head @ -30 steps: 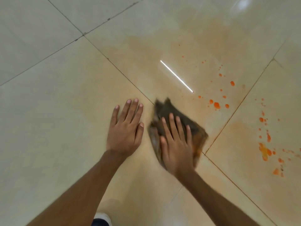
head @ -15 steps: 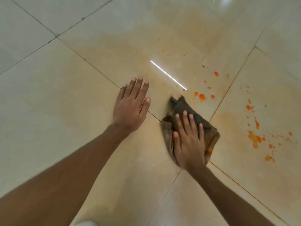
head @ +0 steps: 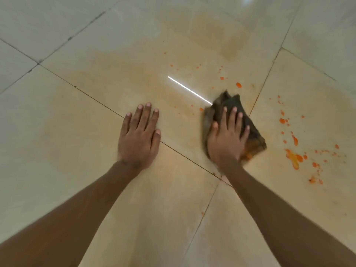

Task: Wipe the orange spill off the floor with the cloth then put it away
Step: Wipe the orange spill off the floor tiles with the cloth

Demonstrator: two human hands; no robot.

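A dark brown cloth (head: pixel 254 132), stained orange at its near right corner, lies crumpled on the cream floor tiles. My right hand (head: pixel 227 139) presses flat on it with straight, spread fingers. Orange spill drops (head: pixel 238 85) lie just beyond the cloth. A bigger orange spill patch (head: pixel 293 158) with scattered splashes sits to its right. My left hand (head: pixel 139 136) rests flat on the bare floor, left of the cloth, fingers straight, across a tile joint.
The glossy tiles (head: pixel 96 112) carry a pale orange smear film around my hands. A bright white light reflection (head: pixel 189 90) streaks the tile between my hands. Dark grout lines cross the floor diagonally.
My right hand has pushed the cloth forward and to the right, over the orange drops that lay just ahead of it. My left hand stayed planted flat on the floor.
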